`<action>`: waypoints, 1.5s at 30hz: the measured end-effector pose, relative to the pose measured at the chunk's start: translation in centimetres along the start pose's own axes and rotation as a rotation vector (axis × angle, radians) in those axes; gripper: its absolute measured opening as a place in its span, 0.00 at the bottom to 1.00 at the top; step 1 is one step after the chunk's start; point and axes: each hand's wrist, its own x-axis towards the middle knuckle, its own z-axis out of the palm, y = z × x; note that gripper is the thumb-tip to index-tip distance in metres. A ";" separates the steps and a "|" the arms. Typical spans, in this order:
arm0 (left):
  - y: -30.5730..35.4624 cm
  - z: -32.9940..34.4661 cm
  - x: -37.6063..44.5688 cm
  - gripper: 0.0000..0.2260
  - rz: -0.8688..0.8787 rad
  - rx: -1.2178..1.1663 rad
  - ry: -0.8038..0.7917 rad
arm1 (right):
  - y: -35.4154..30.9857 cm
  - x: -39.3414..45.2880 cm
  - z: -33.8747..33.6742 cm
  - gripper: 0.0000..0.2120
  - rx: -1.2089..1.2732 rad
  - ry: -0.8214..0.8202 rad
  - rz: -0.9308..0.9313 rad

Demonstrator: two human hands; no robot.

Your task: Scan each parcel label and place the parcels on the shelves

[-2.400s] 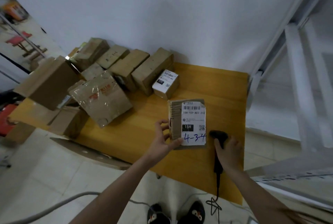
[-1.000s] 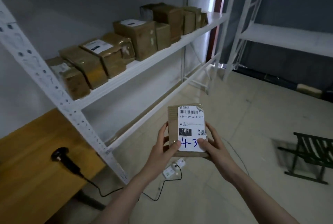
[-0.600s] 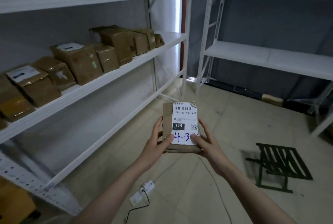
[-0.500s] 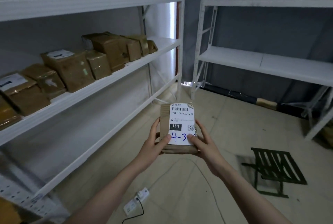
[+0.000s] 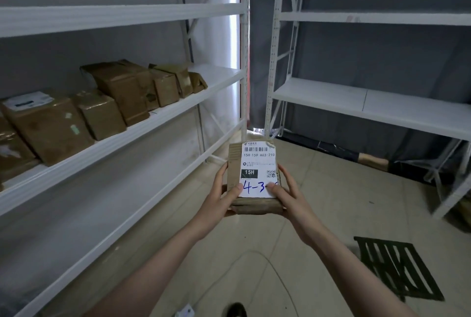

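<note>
While both hands are raised in front of the body, they hold one parcel (image 5: 235,176) between them, clear of any surface. The left hand (image 5: 221,197) grips its left edge, thumb curled over the top face beside the label (image 5: 258,163) and fingers wrapped along the side and underneath. The right hand (image 5: 286,195) grips the right edge the same way, its thumb lying across the lower corner of the label and covering the end of the blue handwriting, of which "4-3" shows. Printed above that are a barcode, the code "15H-159-A03-210", a black block reading "15H" and a small QR square. Left of the hands runs a white rack (image 5: 163,115); its middle shelf, higher than the hands, carries a row of brown boxes (image 5: 122,92) standing side by side, the nearest one topped with a white label. Beyond the hands and to their right stands a second white rack (image 5: 369,102). Below the hands is a pale tiled floor (image 5: 339,189) with a thin cable (image 5: 280,276) trailing across it, and down to the right of the right forearm sits a dark slatted frame (image 5: 397,270). Directly beneath the arms, at the bottom edge, a dark shoe tip (image 5: 235,310) shows, with a small white thing just left of it that I cannot identify.
</note>
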 end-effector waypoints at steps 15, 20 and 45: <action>2.8 -7.1 27.4 0.27 0.015 -0.049 0.079 | -3.2 29.5 -0.6 0.22 -0.020 -0.057 0.000; 2.4 -8.1 34.5 0.27 0.002 -0.056 0.094 | -3.1 36.9 -1.5 0.19 -0.022 -0.041 0.024; 5.5 -18.7 66.0 0.21 0.076 0.832 0.921 | -8.6 82.1 5.4 0.26 -0.353 -0.472 0.022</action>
